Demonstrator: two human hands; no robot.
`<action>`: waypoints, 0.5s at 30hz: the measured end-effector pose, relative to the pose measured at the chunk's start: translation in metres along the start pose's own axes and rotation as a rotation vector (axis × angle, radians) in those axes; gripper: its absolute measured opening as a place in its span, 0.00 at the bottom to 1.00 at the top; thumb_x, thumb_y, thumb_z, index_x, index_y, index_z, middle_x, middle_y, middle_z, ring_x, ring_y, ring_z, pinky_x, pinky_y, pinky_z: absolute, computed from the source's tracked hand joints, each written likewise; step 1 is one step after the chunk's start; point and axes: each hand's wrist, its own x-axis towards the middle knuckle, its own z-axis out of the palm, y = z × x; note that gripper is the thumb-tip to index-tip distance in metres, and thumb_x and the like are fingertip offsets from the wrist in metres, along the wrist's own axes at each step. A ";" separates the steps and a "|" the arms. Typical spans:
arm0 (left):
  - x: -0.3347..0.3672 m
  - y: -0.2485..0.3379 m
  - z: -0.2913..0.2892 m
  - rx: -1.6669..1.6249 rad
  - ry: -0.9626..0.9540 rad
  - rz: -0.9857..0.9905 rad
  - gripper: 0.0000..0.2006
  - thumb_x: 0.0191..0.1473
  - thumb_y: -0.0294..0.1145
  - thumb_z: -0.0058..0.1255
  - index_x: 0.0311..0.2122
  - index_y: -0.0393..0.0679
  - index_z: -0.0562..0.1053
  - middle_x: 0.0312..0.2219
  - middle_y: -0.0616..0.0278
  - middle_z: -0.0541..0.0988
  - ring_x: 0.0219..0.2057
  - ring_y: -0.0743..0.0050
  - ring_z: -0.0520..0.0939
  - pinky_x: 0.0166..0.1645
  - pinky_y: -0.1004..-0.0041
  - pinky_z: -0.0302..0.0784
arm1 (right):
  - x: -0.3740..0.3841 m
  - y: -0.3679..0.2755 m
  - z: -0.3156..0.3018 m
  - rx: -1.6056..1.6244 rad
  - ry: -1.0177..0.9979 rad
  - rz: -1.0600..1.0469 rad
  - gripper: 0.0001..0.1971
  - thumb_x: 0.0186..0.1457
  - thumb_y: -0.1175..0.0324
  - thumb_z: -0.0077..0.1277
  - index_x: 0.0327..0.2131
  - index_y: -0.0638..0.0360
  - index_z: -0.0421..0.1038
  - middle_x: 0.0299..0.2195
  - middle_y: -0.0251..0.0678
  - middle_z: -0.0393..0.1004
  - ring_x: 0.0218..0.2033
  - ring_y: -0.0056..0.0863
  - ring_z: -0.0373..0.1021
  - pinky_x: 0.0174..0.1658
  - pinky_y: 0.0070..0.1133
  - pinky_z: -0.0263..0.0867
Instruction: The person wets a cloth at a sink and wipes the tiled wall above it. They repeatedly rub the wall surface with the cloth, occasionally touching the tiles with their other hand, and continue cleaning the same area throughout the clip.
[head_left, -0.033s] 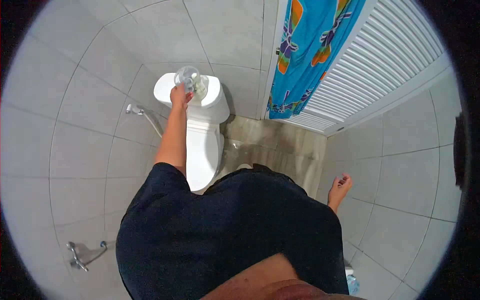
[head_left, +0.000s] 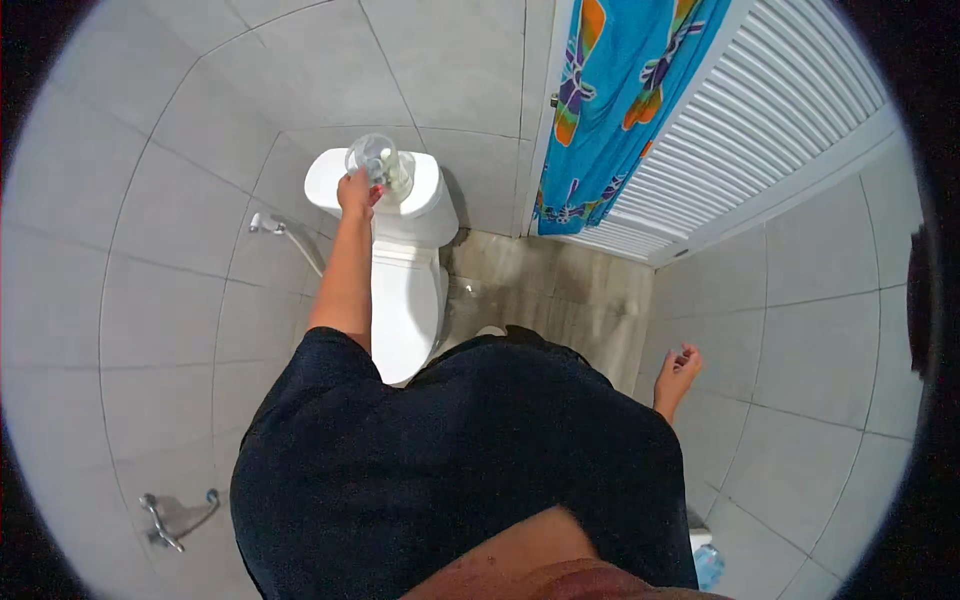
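Gripped in left hand (head_left: 355, 191): clear round lid or tub (head_left: 370, 151), over white toilet tank (head_left: 323, 178), beside container of whitish pieces (head_left: 402, 178). Right hand (head_left: 678, 375): half-open, fingers curled, near tiled wall (head_left: 815, 345).

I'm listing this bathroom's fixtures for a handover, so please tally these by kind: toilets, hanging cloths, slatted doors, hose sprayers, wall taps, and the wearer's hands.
Toilet: 1
Hanging cloth: 1
Slatted door: 1
Hose sprayer: 1
Wall tap: 1
Hands: 2, left hand and right hand
Total: 7
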 end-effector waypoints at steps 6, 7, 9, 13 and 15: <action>-0.041 0.003 0.024 0.125 -0.028 0.318 0.17 0.46 0.22 0.43 0.45 0.35 0.63 0.19 0.62 0.69 0.13 0.77 0.72 0.17 0.79 0.71 | -0.033 -0.062 0.044 0.003 -0.125 0.064 0.11 0.49 0.74 0.46 0.38 0.62 0.63 0.32 0.38 0.64 0.31 0.25 0.64 0.33 0.20 0.61; -0.055 0.001 0.030 0.172 -0.080 0.396 0.18 0.46 0.21 0.42 0.46 0.35 0.63 0.19 0.63 0.68 0.13 0.77 0.72 0.18 0.79 0.71 | -0.040 -0.073 0.050 0.059 -0.151 0.065 0.11 0.49 0.73 0.46 0.38 0.62 0.64 0.32 0.37 0.65 0.31 0.25 0.64 0.33 0.19 0.61; -0.082 0.000 0.049 0.178 -0.182 0.409 0.19 0.45 0.19 0.41 0.46 0.35 0.62 0.19 0.65 0.66 0.13 0.79 0.71 0.18 0.79 0.71 | -0.045 -0.104 0.057 0.057 -0.253 0.048 0.12 0.51 0.72 0.45 0.41 0.60 0.64 0.33 0.36 0.67 0.30 0.23 0.64 0.33 0.19 0.61; -0.144 -0.001 0.091 0.093 -0.476 0.403 0.22 0.43 0.16 0.40 0.48 0.36 0.62 0.20 0.69 0.62 0.16 0.84 0.69 0.20 0.80 0.72 | -0.036 -0.147 0.071 0.333 -0.454 0.099 0.17 0.52 0.70 0.44 0.47 0.56 0.61 0.37 0.37 0.68 0.30 0.22 0.66 0.35 0.18 0.62; -0.169 -0.011 0.110 0.079 -0.665 0.396 0.24 0.43 0.16 0.41 0.49 0.37 0.61 0.19 0.71 0.61 0.16 0.86 0.67 0.21 0.81 0.71 | -0.028 -0.170 0.068 0.478 -0.518 0.117 0.23 0.53 0.71 0.43 0.53 0.54 0.52 0.41 0.42 0.65 0.38 0.28 0.67 0.41 0.22 0.64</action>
